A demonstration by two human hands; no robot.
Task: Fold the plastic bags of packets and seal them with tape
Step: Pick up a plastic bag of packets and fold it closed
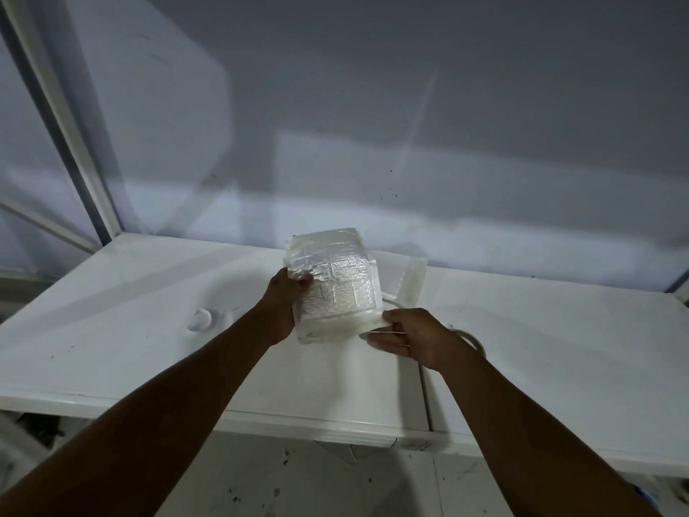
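Near the left part of the white tabletop, a small curved white piece lies on its own, well apart from the front edge. To its right, our left hand grips the bag of packets by its left edge, with the thumb curled over the front and the fingers behind. The bag is held up off the tabletop, tilted with its top away from us, over the middle toward the back edge. It is clear plastic, and a grid of pale square packets shows through. Any print on them is too blurred for us to read. Behind the bag's right side, a second clear plastic bag lies near the back edge. Our right hand pinches the held bag's lower right corner between thumb and fingers. Just past that wrist, a ring-shaped roll of tape rests on the tabletop, partly hidden.
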